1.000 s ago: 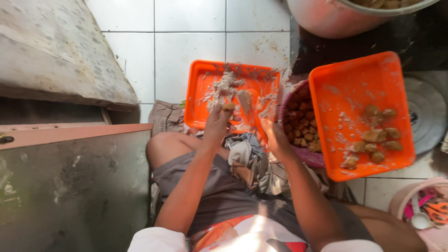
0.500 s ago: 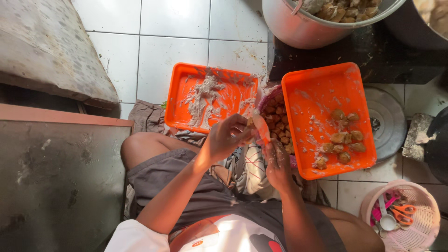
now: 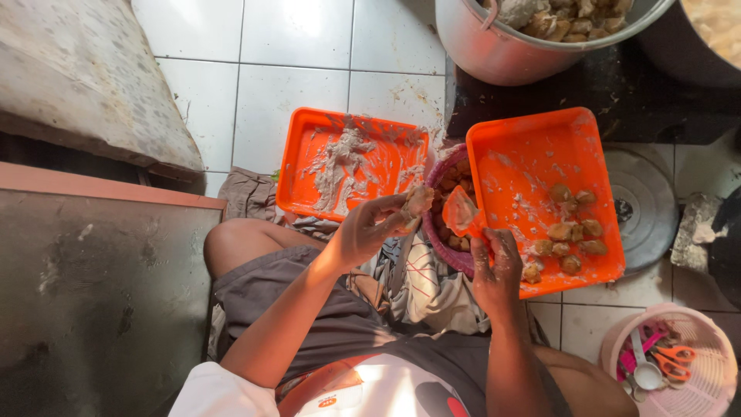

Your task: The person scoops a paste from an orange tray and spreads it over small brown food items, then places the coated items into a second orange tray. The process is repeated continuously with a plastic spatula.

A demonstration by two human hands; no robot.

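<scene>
My left hand (image 3: 370, 229) is closed around a pale lump of stuffed dough (image 3: 417, 202), held above my lap. My right hand (image 3: 494, 262) grips a small orange scraper (image 3: 461, 211) smeared with paste, just beside the lump. An orange tray (image 3: 305, 166) with grey paste spread on it lies on the tiles ahead of my left hand. A second orange tray (image 3: 532, 147) holding several brown filled pieces rests over a purple basket (image 3: 434, 232) that contains more brown pieces.
A large metal pot (image 3: 502, 54) full of brown pieces stands at the top right on a dark mat. A round metal lid (image 3: 648, 205) lies right of the tray. A pink basket (image 3: 695, 371) with scissors and spoons sits bottom right. A low metal surface (image 3: 93, 293) borders my left.
My left hand drew back from the paste tray with a lump in it and met my right hand with the scraper. The view shifted down and left.
</scene>
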